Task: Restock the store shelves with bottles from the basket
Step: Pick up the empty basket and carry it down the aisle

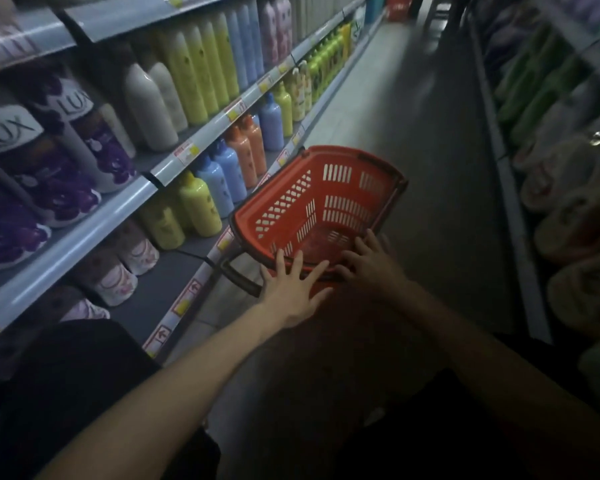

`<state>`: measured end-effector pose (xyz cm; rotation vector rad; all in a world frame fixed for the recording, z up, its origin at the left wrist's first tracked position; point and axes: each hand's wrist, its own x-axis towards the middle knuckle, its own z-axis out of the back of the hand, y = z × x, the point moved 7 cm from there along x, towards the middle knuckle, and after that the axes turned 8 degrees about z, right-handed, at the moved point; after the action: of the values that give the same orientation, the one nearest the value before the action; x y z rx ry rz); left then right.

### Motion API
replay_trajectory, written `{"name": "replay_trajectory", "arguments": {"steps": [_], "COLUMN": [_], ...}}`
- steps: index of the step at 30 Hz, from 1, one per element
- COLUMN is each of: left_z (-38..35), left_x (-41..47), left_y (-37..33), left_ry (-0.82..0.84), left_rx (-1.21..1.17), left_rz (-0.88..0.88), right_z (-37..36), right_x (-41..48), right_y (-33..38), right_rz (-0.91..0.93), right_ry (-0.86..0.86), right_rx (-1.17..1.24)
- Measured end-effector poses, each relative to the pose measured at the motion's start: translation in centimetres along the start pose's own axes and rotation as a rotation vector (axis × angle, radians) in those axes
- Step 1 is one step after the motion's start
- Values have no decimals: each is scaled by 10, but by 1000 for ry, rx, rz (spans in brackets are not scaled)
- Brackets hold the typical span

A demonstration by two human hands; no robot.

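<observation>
A red plastic basket (329, 202) sits tilted on the aisle floor beside the left shelving, and I see no bottles inside it. Its dark handle (238, 275) hangs down at the near left corner. My left hand (291, 289) lies flat with fingers spread on the basket's near rim. My right hand (368, 261) rests on the near right rim, fingers spread and holding nothing. Purple bottles (84, 157), cream and yellow bottles (194, 84) and blue and orange bottles (236, 157) stand on the left shelves (94, 230).
Pink-labelled bottles (118, 271) stand on the bottom shelf, with bare shelf space (160, 289) beside them. Bagged goods (579, 223) fill the right-hand shelving. The grey aisle floor (430, 109) runs ahead between the two shelf rows. My dark clothing fills the lower foreground.
</observation>
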<state>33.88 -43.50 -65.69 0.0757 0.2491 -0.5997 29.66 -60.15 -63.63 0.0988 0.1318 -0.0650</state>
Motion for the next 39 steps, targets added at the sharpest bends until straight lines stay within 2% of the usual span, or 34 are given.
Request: {"name": "replay_trajectory", "arguments": {"steps": [5, 7, 9, 12, 15, 17, 19, 22, 26, 31, 34, 39], "left_z": [4, 13, 16, 7, -3, -4, -3, -1, 12, 20, 22, 20], "left_x": [1, 2, 9, 28, 41, 41, 36, 32, 52, 75, 79, 91], "left_y": [52, 80, 104, 126, 140, 140, 131, 121, 131, 150, 152, 167], "left_ry": [-69, -90, -62, -48, -105, -136, -178, -233, -207, -107, -120, -71], "left_rx": [69, 67, -10, -46, -53, -81, -95, -143, -227, -224, -239, -399], "left_rz": [-154, -142, -54, 88, 186, 197, 180, 210, 354, 508, 582, 699], "right_z": [-7, -8, -4, -6, -22, -36, -37, -36, -30, -19, -30, -52], "right_x": [-5, -12, -14, -11, -29, -51, -69, -75, -64, -50, -40, -41], "right_y": [26, 37, 41, 9, -52, -86, -98, -109, -130, -140, -155, -183], "right_rz": [146, 231, 238, 44, -336, -573, -714, -787, -811, -767, -737, -896], "right_ry": [-126, -158, -104, -99, -197, -200, -229, -250, -238, -276, -290, -254], "right_rx": [-24, -22, 9, 132, 114, 49, 39, 169, 288, 372, 448, 566]}}
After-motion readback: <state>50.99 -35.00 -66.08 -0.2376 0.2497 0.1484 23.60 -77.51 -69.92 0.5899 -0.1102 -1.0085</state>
